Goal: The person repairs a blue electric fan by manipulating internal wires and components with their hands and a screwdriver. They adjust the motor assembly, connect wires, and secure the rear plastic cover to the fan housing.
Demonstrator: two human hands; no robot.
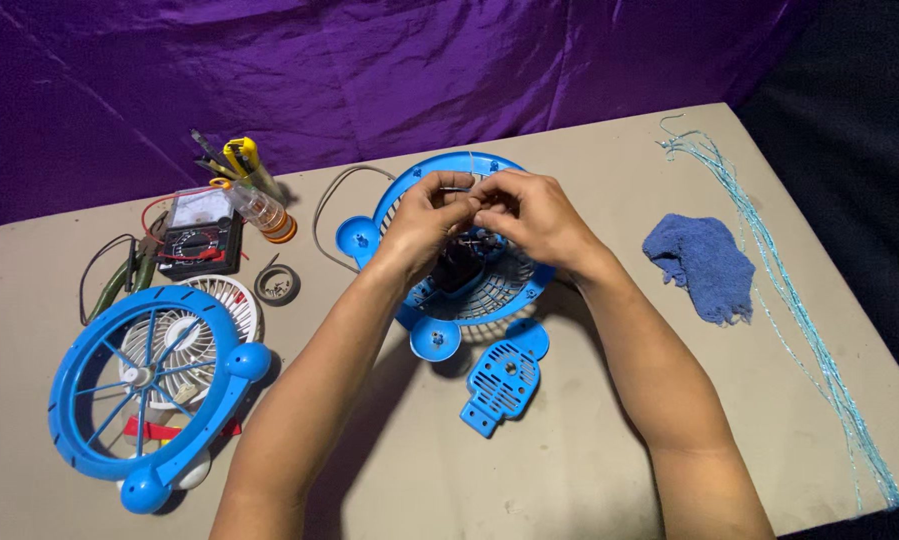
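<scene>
- Both bare forearms reach up from the bottom edge and converge toward the upper middle of the view
- The left hand [424,215] is raised with the wrist bent, its fingers curled and the fingertips pinched together toward the other hand
- The right hand [529,212] sits just beside it, back of the hand up, fingers bent inward
- The fingertips of the two hands meet, touching or nearly so
</scene>
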